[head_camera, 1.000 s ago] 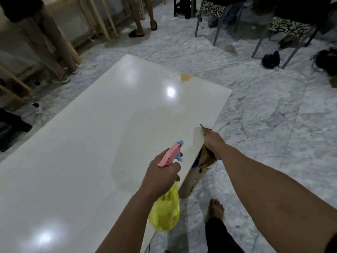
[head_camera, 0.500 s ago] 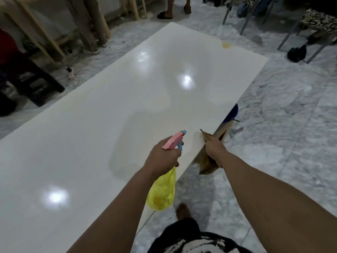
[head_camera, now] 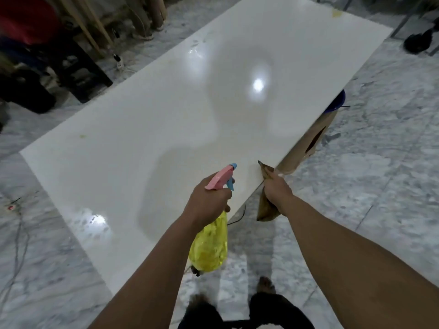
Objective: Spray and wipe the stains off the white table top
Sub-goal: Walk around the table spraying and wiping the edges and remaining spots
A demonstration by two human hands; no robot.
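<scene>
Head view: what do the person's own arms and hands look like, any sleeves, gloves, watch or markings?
Both arms are bare along all of their visible length: no sleeves in frame. The left hand and right hand wear no gloves, and no rings, watch, wristband or markings show, though the picture is a little soft. Dark clothing with a pale patch shows at the bottom edge.

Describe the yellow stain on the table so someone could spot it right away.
Start at the long white table top and follow it to its far end. Near the far right corner sits a small yellowish stain. It is the only strongly coloured blotch there, away from the ceiling light glare spots.
</scene>
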